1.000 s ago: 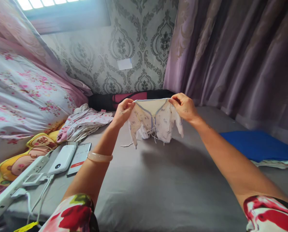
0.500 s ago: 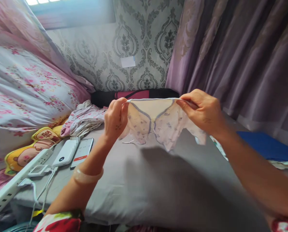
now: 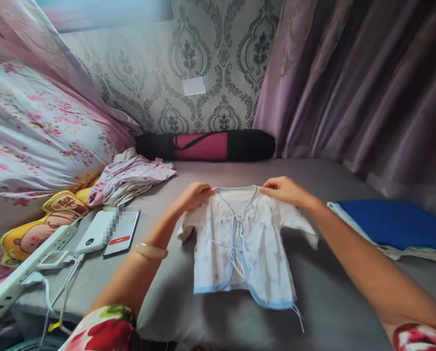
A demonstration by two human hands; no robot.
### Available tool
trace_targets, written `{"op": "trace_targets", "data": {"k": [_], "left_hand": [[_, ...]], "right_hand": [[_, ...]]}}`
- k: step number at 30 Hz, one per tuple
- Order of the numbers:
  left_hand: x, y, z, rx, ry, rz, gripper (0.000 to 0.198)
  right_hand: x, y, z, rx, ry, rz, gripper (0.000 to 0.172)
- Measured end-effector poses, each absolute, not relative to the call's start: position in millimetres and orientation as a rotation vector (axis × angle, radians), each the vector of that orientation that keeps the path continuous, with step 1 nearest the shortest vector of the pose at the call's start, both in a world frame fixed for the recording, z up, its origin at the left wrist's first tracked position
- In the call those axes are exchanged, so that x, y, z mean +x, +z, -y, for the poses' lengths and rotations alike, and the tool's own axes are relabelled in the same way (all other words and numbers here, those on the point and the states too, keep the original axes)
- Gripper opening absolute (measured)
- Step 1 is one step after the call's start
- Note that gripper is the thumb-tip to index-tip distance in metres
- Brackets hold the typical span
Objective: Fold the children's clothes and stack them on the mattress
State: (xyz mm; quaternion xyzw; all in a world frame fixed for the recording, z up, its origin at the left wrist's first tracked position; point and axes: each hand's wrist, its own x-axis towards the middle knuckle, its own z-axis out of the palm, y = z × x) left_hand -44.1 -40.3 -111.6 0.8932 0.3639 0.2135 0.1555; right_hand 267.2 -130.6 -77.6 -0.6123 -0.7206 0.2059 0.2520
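Note:
A small white baby shirt (image 3: 254, 243) with blue trim and front ties is spread open over the grey sheet, its hem toward me. My left hand (image 3: 197, 194) pinches the shirt at its left shoulder, beside the neckline. At the opposite shoulder, my right hand (image 3: 286, 190) grips the cloth between thumb and fingers. The short sleeves hang out to both sides, and loose strings dangle at the middle and from the lower right corner.
Folded clothes with a blue piece (image 3: 397, 222) on top lie at the right. On the left are crumpled clothes (image 3: 130, 178), a phone (image 3: 125, 234), a white power bank (image 3: 98, 231) and a power strip (image 3: 31, 265) with cables. A black and pink bag (image 3: 203, 146) lies along the wall.
Both hands have come down and nearer with the shirt. It was held up, foreshortened and bunched; now its full front hangs down toward the sheet.

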Motion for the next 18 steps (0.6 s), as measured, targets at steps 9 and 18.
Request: {"op": "trace_targets", "data": {"k": [9, 18], "left_hand": [[-24.4, -186.1, 14.3, 2.704, 0.093, -1.409, 0.04], [-9.2, -192.7, -41.5, 2.835, -0.019, -1.414, 0.046]], "right_hand": [[269.5, -178.2, 93.4, -1.939, 0.101, 2.282, 0.03], [274.6, -184.7, 47.4, -2.074, -0.089, 2.478, 0.032]]}}
